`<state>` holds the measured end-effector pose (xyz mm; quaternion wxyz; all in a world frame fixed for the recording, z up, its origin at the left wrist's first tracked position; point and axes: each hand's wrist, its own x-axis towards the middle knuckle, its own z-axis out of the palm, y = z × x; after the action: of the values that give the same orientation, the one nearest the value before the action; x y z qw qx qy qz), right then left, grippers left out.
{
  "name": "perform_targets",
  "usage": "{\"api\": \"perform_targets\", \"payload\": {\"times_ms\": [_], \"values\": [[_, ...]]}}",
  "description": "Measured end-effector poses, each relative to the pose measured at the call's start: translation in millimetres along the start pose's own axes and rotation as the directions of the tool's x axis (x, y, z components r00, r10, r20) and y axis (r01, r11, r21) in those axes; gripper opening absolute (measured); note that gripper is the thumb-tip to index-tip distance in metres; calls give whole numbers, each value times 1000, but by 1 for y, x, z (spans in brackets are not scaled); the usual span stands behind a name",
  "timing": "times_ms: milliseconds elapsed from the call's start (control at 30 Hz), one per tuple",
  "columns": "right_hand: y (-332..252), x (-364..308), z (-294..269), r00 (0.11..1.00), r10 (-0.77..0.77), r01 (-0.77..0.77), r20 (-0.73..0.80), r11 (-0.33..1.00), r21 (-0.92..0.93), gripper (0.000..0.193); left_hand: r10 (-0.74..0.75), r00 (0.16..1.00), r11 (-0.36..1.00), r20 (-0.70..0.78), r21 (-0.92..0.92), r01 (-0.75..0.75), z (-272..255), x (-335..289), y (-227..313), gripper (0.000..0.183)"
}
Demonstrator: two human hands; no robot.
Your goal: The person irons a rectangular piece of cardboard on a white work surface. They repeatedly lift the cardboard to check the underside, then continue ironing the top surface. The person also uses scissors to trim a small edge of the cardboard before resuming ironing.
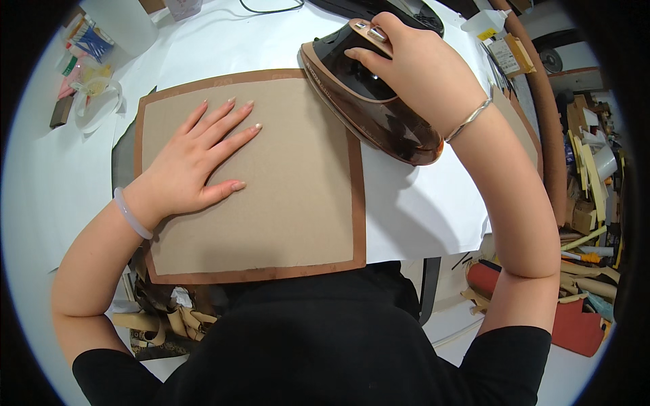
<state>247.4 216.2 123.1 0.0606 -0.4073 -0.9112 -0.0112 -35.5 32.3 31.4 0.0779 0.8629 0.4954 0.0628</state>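
A square beige board with a brown border lies on the white-covered table, its near edge against my black shirt. Flat on its left half rests my left hand, fingers spread and holding nothing. My right hand is wrapped around the handle of a dark brown and black clothes iron. The iron is tilted over the board's far right corner, its soleplate edge facing the board. Whether the soleplate touches the board I cannot tell.
White paper covers the table. At the far left stand a white cylinder, a pack of cotton swabs and a clear tape roll. A black iron base is at the back. Scraps crowd shelves at right.
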Motion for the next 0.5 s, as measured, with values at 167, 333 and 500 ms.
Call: {"api": "perform_targets", "payload": {"times_ms": [167, 333, 500], "values": [[11, -38, -6, 995, 97, -97, 18, 995, -16, 38, 3, 999, 1000, -39, -9, -4, 8, -3, -2, 75], [-20, -51, -3, 998, 49, -54, -44, 990, -128, 36, 10, 999, 1000, -49, 17, -9, 13, -4, 0, 75], [-53, -19, -22, 971, 190, -181, 147, 981, -71, 37, -29, 995, 997, -100, 63, 35, 14, -10, 3, 74]]}}
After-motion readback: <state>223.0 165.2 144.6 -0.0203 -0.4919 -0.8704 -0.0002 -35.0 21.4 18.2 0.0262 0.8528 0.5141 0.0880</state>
